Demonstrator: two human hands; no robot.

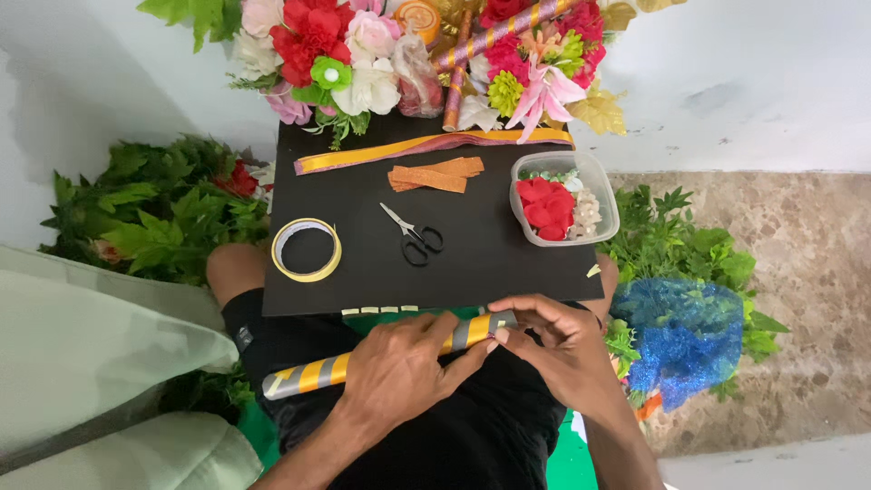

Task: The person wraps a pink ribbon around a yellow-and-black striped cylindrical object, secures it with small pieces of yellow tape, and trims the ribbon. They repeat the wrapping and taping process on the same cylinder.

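Both the left hand (399,370) and the right hand (555,349) close their fingers on a striped stick (318,372) over the lap; a black board (472,245) carries scissors (414,236) and a tape roll (307,249); pale wall (762,82) and stone floor (817,272) lie beyond.

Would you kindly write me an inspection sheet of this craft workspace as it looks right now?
Surface: black board resting across the person's lap, with small tape strips stuck along its near edge.
Job's things: striped stick, yellow and silver, lying across the lap and held at its right end.
Clutter: tape roll, scissors, orange ribbon, brown strips, clear tub holding red petals.
Grippers: left hand lies over the stick; right hand pinches its end.
Cables: nothing seen.
Surroundings: artificial flowers beyond the board, green leaves to the left, blue glitter mesh on a stone floor to the right.
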